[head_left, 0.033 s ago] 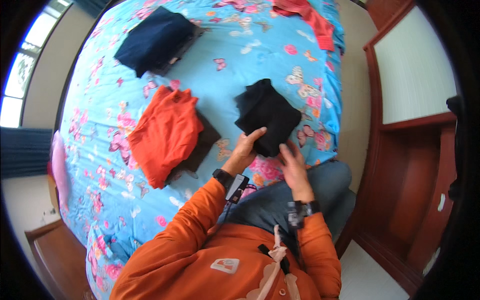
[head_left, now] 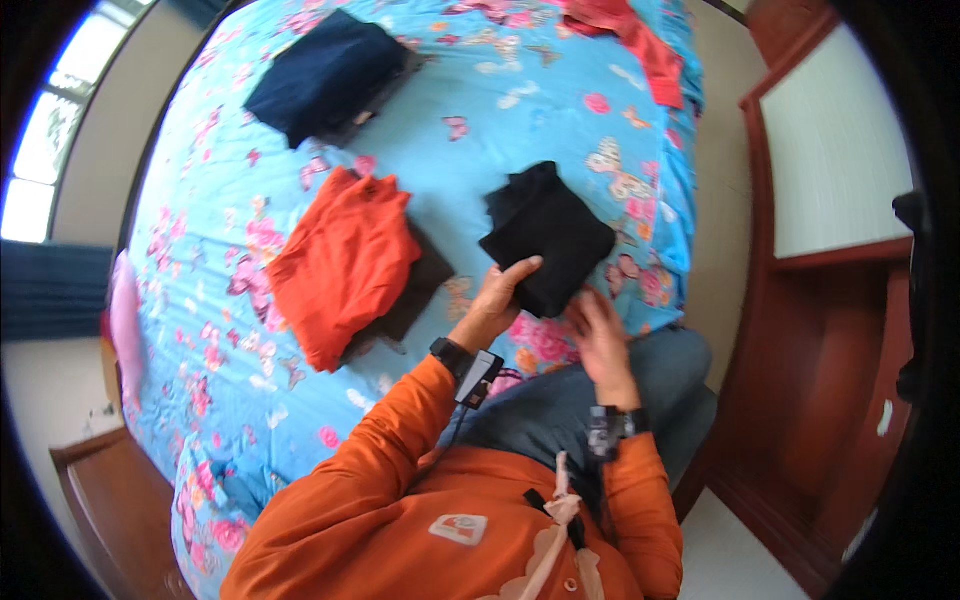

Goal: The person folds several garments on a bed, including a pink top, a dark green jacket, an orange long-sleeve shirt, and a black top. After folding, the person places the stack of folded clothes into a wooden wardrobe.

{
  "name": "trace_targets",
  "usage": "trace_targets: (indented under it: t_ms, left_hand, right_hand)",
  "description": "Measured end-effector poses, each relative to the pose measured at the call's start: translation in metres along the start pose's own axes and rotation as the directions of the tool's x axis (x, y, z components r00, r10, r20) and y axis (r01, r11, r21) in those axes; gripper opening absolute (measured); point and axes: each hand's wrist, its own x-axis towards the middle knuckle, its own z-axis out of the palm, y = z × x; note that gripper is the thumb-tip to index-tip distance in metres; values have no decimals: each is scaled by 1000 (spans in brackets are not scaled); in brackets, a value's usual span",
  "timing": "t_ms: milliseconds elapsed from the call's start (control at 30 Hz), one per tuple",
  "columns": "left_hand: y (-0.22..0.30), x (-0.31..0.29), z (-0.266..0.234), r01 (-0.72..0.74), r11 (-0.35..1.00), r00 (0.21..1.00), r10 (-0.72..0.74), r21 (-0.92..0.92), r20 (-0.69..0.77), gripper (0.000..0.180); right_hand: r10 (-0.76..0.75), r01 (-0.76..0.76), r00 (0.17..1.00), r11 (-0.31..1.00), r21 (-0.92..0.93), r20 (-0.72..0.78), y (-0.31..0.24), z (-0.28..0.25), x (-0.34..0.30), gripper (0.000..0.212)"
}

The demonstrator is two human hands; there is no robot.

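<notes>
A folded black garment (head_left: pixel 552 240) lies on the bed in front of me, its far corner uneven. My left hand (head_left: pixel 497 297) grips its near left edge, thumb on top and the other fingers hidden underneath. By the near right corner is my right hand (head_left: pixel 600 340), its fingers stretched toward the cloth and slightly blurred; it holds nothing that I can see. To the left, an orange-red folded garment (head_left: pixel 345 260) rests partly over a dark brown folded garment (head_left: pixel 425 285).
A stack of dark navy folded clothes (head_left: pixel 328 75) sits farther back on the left. A red garment (head_left: pixel 640 45) lies at the far right of the flowered blue bedsheet (head_left: pixel 210 290). Right of the bed stands a reddish wooden cabinet (head_left: pixel 800 350). My bent leg (head_left: pixel 655 370) is close by.
The view has shifted slightly. My right hand has drawn back a little from the black garment's near corner. My left hand keeps its hold.
</notes>
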Motion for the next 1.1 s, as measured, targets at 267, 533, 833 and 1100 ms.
trace_targets:
  t_ms: [267,533,833,1100]
  left_hand:
    - [144,-133,-72,-321,925,946,324,205,21,28]
    - [203,-157,-173,-124,774,894,359,620,-269,51]
    - [181,-176,-322,-229,811,403,583,539,-706,59]
    - [110,-158,-322,-367,907,851,236,-208,-469,55]
  right_hand:
    - [-102,108,992,990,-91,71,-2,-27,7,28]
    - [-141,175,981,938,-300,132,5,-27,5,26]
    - [-272,468,883,557,-686,381,18,35,0,37]
    - [-300,962,262,11,-272,917,27,227,-43,62]
